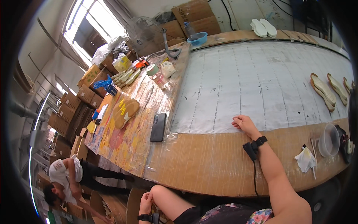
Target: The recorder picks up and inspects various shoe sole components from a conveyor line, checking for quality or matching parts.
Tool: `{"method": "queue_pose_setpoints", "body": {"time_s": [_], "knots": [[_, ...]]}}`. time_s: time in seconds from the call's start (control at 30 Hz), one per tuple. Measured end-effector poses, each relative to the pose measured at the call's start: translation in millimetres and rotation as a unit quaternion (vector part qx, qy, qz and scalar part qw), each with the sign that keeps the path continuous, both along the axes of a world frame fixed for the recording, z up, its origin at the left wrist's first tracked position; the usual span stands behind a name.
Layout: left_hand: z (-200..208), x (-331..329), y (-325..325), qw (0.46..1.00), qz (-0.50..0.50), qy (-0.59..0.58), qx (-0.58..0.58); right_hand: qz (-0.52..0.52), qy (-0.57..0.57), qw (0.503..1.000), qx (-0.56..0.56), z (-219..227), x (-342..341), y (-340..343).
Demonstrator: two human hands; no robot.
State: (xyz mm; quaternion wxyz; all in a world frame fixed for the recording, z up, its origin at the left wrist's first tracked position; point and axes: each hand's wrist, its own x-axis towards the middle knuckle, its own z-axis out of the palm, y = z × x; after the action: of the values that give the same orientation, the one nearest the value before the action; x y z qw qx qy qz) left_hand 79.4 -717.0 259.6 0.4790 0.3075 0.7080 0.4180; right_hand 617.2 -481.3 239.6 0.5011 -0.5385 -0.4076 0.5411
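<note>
My right hand rests at the near edge of the pale grey conveyor belt, its fingers curled in. Nothing shows in it. A black strap with a small device and cable is on that wrist. Low in the view, my left hand lies beside my bare knee, fingers folded, with no object visible in them. Left of the belt, a dark phone lies on the paint-stained table. Several shoe soles with pale rims lie on the belt at the right.
A tan sole piece, a tape roll and a fan are at the left. White soles and a blue basin stand at the far side. A clear tub and white cloth sit right. A person bends over boxes.
</note>
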Motion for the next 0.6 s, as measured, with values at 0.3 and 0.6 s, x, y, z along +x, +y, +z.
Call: {"method": "queue_pose_setpoints", "body": {"time_s": [0.3, 0.6], "knots": [[-24.6, -3.7, 24.0, 0.962, 0.068, -0.232, -0.13, 0.013, 0.006, 1.0, -0.026, 5.2, 2.8, 1.4], [-15.1, -32.8, 22.1, 0.989, -0.053, -0.141, -0.011, 0.016, 0.013, 0.999, -0.031, 1.4, 0.0, 4.8]]}}
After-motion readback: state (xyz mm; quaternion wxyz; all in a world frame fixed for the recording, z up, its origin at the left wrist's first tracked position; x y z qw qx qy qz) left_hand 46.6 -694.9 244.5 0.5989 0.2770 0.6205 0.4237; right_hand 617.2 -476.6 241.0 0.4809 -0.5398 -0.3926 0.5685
